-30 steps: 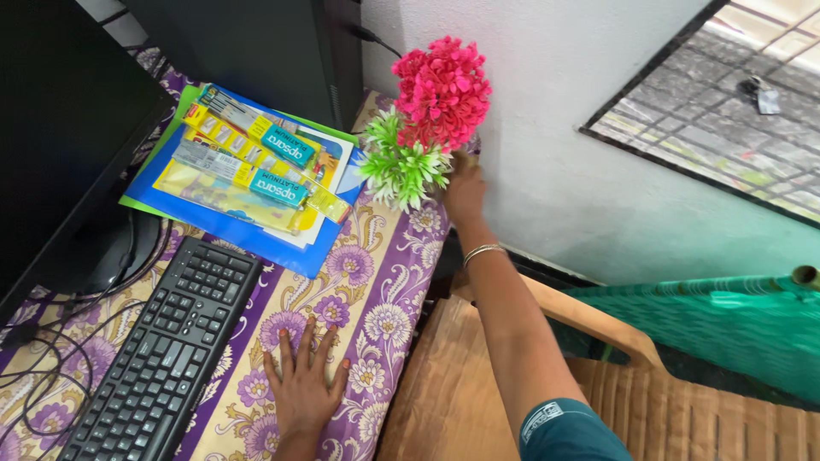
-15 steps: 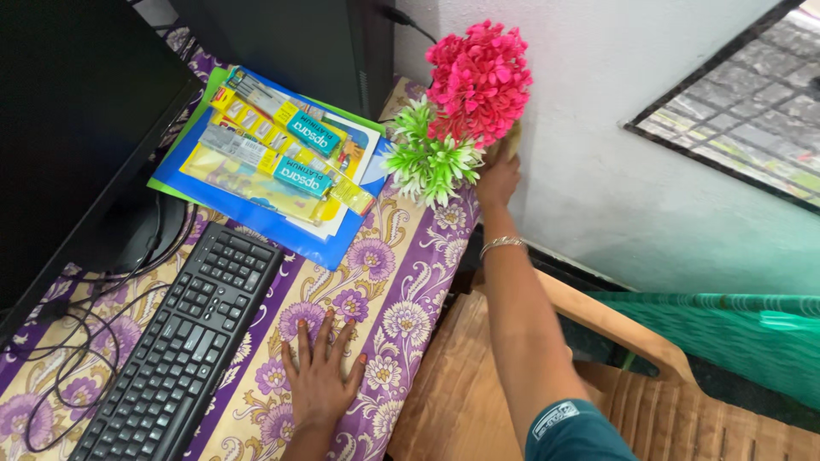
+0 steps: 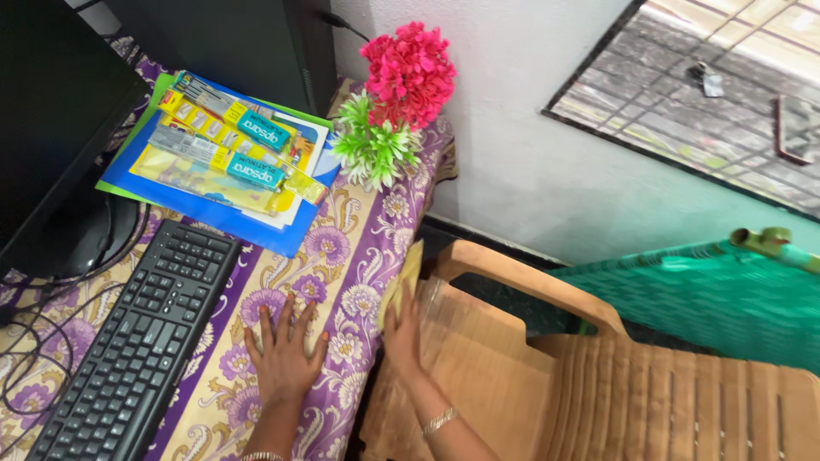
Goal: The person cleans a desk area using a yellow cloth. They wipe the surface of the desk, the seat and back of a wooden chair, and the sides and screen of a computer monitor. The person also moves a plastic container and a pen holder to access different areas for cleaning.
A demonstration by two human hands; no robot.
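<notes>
the left hand point(image 3: 280, 354) lies flat, fingers spread, on the purple flowered tablecloth point(image 3: 342, 256) just beside the black keyboard point(image 3: 137, 341). the right hand point(image 3: 401, 329) is closed on a yellowish cloth point(image 3: 405, 277) pressed to the table's edge, next to the wooden chair point(image 3: 530, 376). the pink flowers point(image 3: 408, 72) stand at the table's far corner.

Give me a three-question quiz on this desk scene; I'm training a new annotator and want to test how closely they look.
1. True or false: the left hand lies flat, fingers spread, on the floral tablecloth.
2. What does the right hand press against the table edge?
A. a yellowish cloth
B. the black keyboard
C. the pink artificial flowers
3. Fill in: the pencil boxes lie on a blue ____.

Key:
1. True.
2. A; the flowers stand apart in the far corner by the wall, and the keyboard lies to the left of the left hand.
3. Folder.
</notes>
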